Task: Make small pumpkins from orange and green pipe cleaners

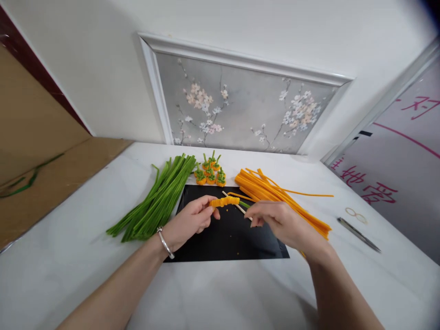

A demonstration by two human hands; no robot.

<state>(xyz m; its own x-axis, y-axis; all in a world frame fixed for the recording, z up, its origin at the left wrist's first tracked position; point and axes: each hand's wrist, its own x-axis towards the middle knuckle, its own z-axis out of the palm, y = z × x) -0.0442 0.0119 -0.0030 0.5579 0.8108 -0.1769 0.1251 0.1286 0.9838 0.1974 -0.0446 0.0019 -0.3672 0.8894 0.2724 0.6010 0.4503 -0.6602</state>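
Pinched in my left hand [201, 213] is a short, zigzag-folded orange chenille stem [225, 201], held above a black mat [223, 245]. My right hand [271, 219] is closed, its fingers bent downward at the end of a green chenille stem [244, 205] that runs toward the orange piece. Its fingertips partly cover that end. A thin pale stick [240, 209] slants beneath, reaching my right fingers; whether they touch it is unclear. Behind the mat stand several small orange-and-green chenille figures [210, 172] with upright green tips.
Left of the mat lies a bundle of green chenille stems [158, 197]; to its right, a bundle of orange ones [285, 197]. Metal tweezers [359, 234] and two thin rings [356, 214] rest farther right. A framed floral panel [237, 105] is on the wall behind.
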